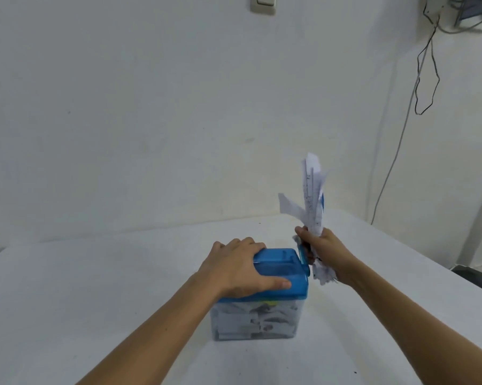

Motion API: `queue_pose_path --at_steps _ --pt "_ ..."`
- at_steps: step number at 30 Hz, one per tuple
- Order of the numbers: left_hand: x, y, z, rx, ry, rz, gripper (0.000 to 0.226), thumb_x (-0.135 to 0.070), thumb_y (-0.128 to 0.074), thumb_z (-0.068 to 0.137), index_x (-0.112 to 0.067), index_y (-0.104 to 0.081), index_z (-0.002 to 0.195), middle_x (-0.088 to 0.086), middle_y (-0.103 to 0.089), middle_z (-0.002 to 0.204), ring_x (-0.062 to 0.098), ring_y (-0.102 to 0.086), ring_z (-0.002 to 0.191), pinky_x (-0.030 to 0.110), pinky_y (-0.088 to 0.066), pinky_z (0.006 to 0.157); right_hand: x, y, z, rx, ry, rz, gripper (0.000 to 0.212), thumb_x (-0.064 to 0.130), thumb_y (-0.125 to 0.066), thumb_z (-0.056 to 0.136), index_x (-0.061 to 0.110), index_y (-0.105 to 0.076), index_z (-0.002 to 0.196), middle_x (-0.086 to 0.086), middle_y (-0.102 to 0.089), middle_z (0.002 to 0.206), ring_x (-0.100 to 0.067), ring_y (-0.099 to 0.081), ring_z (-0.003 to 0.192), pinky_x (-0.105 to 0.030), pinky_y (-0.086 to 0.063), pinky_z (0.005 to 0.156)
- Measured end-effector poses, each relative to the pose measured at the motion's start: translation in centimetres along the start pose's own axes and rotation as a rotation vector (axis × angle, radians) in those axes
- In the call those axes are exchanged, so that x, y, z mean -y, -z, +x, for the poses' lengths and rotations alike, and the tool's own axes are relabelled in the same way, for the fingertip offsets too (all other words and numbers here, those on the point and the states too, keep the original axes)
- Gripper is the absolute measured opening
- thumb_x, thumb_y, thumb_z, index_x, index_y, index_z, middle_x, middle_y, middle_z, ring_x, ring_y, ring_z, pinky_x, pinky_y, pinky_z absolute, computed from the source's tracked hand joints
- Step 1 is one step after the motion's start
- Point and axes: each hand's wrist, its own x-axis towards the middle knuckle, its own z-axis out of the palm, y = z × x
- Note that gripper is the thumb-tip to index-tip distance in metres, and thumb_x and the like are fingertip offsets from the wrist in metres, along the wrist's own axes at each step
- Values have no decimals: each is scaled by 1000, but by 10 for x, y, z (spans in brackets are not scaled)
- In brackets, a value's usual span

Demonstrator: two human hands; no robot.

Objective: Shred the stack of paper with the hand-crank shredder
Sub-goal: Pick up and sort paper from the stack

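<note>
Wall (151, 107), painted white, is filling the upper half of the view. Under it a white table (95, 287) is stretching from the near edge back to the wall.

A shredder (278, 273) is standing upright on the table at centre, near the person. Its blue lid is sitting on a clear bin (256, 320) that is showing shredded strips packed against its walls.

The left hand (234, 270) is lying on the left part of the lid and gripping it. Its fingers are curving over the far edge and the thumb is pressing along the near side.

The right hand (328, 251) is hovering just beside the right end of the lid. Its fingers are clenching around a bunch of paper (313, 195). The sheets are sticking up above the fist in a loose, crumpled fan, and more ends are hanging out below it.

The blue crank (303, 258) is standing at the lid's right end, touching or nearly touching those fingers. Whether they are also holding it cannot be told.

Dark cables (425, 79) are hanging down the wall at the right. A dark object (475, 276), too cut off to identify, is showing past the table's right edge. A switch (264, 2) is sitting at the top of the wall.
</note>
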Motion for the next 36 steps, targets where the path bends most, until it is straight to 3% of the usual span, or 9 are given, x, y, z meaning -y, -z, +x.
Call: queue_pose_path --at_steps 4,12,16,20,23,26,28,32,36 --pt "0 -3 0 -12 -16 20 87 -94 -43 75 -37 -45 141 -15 -51 128 11 -48 113 39 -35 103 -41 -13 -1 60 -218 -32 36 38 -61 98 3 -64 107 -15 -65 86 -25 -55 75 -35 -48 64" --pt "-3 -4 -4 2 2 54 88 -95 -37 76 -38 -42 142 -12 -51 129 12 -47 114 39 -34 105 -19 -4 -1 148 -508 -210 34 40 -62 96 7 -56 105 -3 -60 66 -9 -49 49 -21 -42 46" --pt "-4 0 -5 22 13 51 90 -96 -36 75 -37 -40 144 -10 -50 134 14 -47 118 41 -33 107 -13 -4 -1 70 -393 -408 48 43 -65 92 6 -55 120 -5 -63 83 -12 -52 56 -21 -44 48" --pt "-4 8 -8 101 8 38 105 -94 -41 76 -32 -22 159 -6 -40 153 19 -41 136 44 -28 115 -2 -6 -7 -70 -81 -627 20 35 -62 92 19 -61 104 1 -71 90 -12 -66 66 -21 -53 52" --pt "3 17 -9 156 -17 89 123 -94 -56 67 -30 -12 162 -6 -34 161 20 -40 141 41 -30 116 5 -8 -19 34 1 -547 15 21 -53 98 20 -67 103 0 -72 86 -10 -62 65 -22 -55 60" --pt "9 16 -11 132 -17 62 120 -93 -64 61 -30 -27 156 -9 -44 153 17 -48 129 37 -38 109 9 -6 -32 131 9 -461 15 14 -54 100 21 -63 109 -1 -70 87 -6 -62 58 -17 -50 56" --pt "10 10 -13 75 -39 65 108 -94 -62 60 -32 -37 145 -12 -52 138 13 -52 116 36 -40 104 10 -6 -38 138 -21 -371 10 22 -60 99 25 -58 108 0 -68 88 -6 -62 56 -16 -48 54" --pt "12 5 -13 20 -51 52 105 -96 -59 58 -33 -40 140 -14 -53 132 11 -52 112 37 -41 102 14 -3 -45 113 -72 -259 40 49 -60 73 30 -54 107 -4 -68 93 -13 -62 63 -19 -49 54" --pt "13 15 -11 15 -61 52 104 -94 -61 61 -32 -40 142 -13 -53 135 12 -52 115 37 -41 103 11 2 -38 21 -36 -241 34 47 -67 91 25 -58 115 -10 -72 97 -17 -65 67 -23 -53 56"
